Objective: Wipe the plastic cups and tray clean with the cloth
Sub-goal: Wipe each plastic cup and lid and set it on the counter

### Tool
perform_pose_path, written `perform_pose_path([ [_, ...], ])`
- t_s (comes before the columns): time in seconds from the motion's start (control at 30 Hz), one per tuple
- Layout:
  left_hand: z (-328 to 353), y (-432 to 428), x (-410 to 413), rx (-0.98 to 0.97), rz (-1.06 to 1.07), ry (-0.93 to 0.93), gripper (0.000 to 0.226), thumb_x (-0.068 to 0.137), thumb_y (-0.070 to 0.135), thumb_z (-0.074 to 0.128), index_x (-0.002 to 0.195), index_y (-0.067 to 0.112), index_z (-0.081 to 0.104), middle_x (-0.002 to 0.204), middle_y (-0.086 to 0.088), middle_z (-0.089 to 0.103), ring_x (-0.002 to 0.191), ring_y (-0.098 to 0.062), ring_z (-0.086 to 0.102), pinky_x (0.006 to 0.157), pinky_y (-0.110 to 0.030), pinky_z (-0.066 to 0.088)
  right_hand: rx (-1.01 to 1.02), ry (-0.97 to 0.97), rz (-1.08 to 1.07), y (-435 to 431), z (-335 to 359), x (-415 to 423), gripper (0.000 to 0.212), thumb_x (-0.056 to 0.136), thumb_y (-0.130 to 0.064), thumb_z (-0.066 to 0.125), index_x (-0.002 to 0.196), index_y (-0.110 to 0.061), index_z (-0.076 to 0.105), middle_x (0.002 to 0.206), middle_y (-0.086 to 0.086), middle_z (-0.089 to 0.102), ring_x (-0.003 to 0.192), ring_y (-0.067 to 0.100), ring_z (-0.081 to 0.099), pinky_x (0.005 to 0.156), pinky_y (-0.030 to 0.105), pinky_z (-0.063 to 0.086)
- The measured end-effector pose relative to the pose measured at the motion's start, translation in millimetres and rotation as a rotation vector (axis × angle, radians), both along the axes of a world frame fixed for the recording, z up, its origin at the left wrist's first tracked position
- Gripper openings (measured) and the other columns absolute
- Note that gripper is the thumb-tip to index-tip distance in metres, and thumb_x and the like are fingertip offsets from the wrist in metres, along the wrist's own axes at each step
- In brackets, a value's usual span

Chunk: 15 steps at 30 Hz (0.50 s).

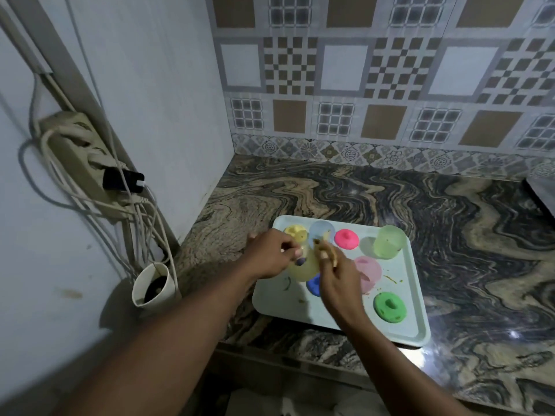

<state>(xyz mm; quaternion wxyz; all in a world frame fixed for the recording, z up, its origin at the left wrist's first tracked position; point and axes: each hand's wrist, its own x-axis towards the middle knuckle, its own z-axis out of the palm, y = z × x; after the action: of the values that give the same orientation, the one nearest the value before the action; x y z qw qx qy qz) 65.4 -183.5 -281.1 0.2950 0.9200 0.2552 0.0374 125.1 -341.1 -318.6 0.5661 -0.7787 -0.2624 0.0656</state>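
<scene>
Starting at the near rim, the pale tray (420, 328) is found lying on the marbled counter (450, 211), close to its front edge, with a green lid (389, 306) near the right corner and brownish smears (390, 279) left on the bare floor. A blue lid (313, 285) is partly covered by the right hand (336, 277), which is pinched on a small yellowish-brown piece, taken to be the cloth (328, 252), though blur leaves that uncertain. Just beside it, the left hand (268, 255) is curled round a yellow cup (303, 267), held tilted over the tray; the two hands are brought close together at its mouth. A pink cup (368, 273) lies to the right. Farther back, a yellow lid (295, 232), a blue cup (322, 231), a pink lid (347, 238) and a green cup (389, 241) are ranged along the far rim. The light cup could be twisted out of the fingers and dropped among its crowded neighbours, and residue could be spread if a soiled cloth is used.
</scene>
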Motion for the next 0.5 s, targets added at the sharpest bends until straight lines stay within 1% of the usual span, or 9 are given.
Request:
perform_pose_path([
  [0.07, 7.9, -2.2, 8.9, -0.016, -0.049, -0.062, 0.017, 0.095, 0.036, 0.06, 0.09, 0.026, 0.072, 0.097, 0.012, 0.072, 0.098, -0.01, 0.058, 0.089, -0.034, 0.018, -0.012, -0.072, 0.123, 12.6, 3.8, -9.7, 0.038, 0.105, -0.046, 0.031, 0.115, -0.03, 0.064, 0.097, -0.011, 0.07, 0.09, 0.013, 0.064, 0.075, 0.036, 0.048],
  [0.13, 13.4, 2.3, 12.5, -0.031, -0.077, -0.096, 0.015, 0.095, 0.034, 0.06, 0.09, 0.026, 0.072, 0.094, 0.013, 0.071, 0.099, -0.009, 0.059, 0.094, -0.035, 0.02, 0.111, 0.085, 0.177, 18.0, 13.7, -11.6, 0.04, 0.108, -0.045, 0.024, 0.112, -0.032, 0.062, 0.094, -0.021, 0.07, 0.09, -0.001, 0.063, 0.077, 0.022, 0.047],
  [0.2, 13.5, 11.6, 14.3, -0.09, -0.093, -0.111, 0.013, 0.09, 0.041, 0.061, 0.088, 0.033, 0.072, 0.091, 0.018, 0.071, 0.102, -0.01, 0.062, 0.104, -0.039, 0.023, 0.19, 0.3, 0.2, 20.3, 15.2, -4.0, 0.045, 0.109, -0.038, 0.02, 0.108, -0.027, 0.064, 0.071, -0.029, 0.067, 0.067, -0.008, 0.059, 0.064, 0.007, 0.041],
  [0.23, 14.2, 16.2, 14.2, -0.121, -0.111, -0.118, 0.013, 0.085, 0.046, 0.06, 0.086, 0.038, 0.071, 0.089, 0.022, 0.071, 0.1, -0.009, 0.064, 0.108, -0.046, 0.028, 0.21, 0.421, 0.205, 22.4, 14.3, 3.9, 0.048, 0.109, -0.036, 0.02, 0.109, -0.022, 0.066, 0.069, -0.025, 0.068, 0.062, -0.007, 0.058, 0.062, 0.008, 0.042],
  [0.27, 13.4, 21.9, 14.1, -0.151, -0.145, -0.118, 0.014, 0.082, 0.049, 0.058, 0.084, 0.042, 0.07, 0.087, 0.025, 0.071, 0.099, -0.009, 0.065, 0.107, -0.053, 0.034, 0.227, 0.56, 0.207, 26.1, 13.4, 12.1, 0.049, 0.11, -0.035, 0.023, 0.111, -0.017, 0.068, 0.08, -0.017, 0.074, 0.07, -0.003, 0.063, 0.07, 0.012, 0.048],
  [0.3, 14.4, 24.7, 13.2, -0.175, -0.185, -0.12, 0.014, 0.081, 0.05, 0.058, 0.082, 0.042, 0.07, 0.086, 0.025, 0.071, 0.097, -0.008, 0.066, 0.104, -0.056, 0.038, 0.245, 0.682, 0.204, 26.9, 9.1, 21.4, 0.046, 0.109, -0.032, 0.027, 0.115, -0.013, 0.069, 0.096, -0.003, 0.078, 0.088, 0.008, 0.07, 0.088, 0.025, 0.053],
  [0.37, 15.6, 30.2, 11.1, -0.24, -0.226, -0.14, 0.015, 0.084, 0.041, 0.063, 0.084, 0.031, 0.074, 0.087, 0.017, 0.073, 0.089, -0.002, 0.066, 0.096, -0.049, 0.047, 0.231, 0.872, 0.21, 24.8, 8.5, 37.0, 0.039, 0.106, -0.022, 0.035, 0.121, -0.005, 0.067, 0.117, 0.015, 0.072, 0.112, 0.028, 0.066, 0.107, 0.044, 0.046],
  [0.43, 16.6, 37.0, 10.0, -0.32, -0.216, -0.176, 0.013, 0.091, 0.023, 0.067, 0.092, 0.013, 0.076, 0.09, 0.002, 0.074, 0.077, 0.002, 0.065, 0.082, -0.038, 0.053, 0.253, 0.993, 0.319, 14.2, 8.6, 47.9, 0.035, 0.104, -0.015, 0.039, 0.126, -0.002, 0.064, 0.123, 0.017, 0.069, 0.11, 0.028, 0.067, 0.098, 0.039, 0.052],
  [0.5, 15.7, 43.9, 10.1, -0.365, -0.191, -0.207, 0.012, 0.093, 0.013, 0.067, 0.095, 0.004, 0.075, 0.09, -0.006, 0.076, 0.082, -0.007, 0.067, 0.086, -0.037, 0.053, 0.285, 1.029, 0.379, 6.5, 5.0, 53.8, 0.035, 0.098, -0.017, 0.052, 0.126, 0.0, 0.064, 0.121, 0.019, 0.068, 0.103, 0.027, 0.068, 0.087, 0.035, 0.057],
])
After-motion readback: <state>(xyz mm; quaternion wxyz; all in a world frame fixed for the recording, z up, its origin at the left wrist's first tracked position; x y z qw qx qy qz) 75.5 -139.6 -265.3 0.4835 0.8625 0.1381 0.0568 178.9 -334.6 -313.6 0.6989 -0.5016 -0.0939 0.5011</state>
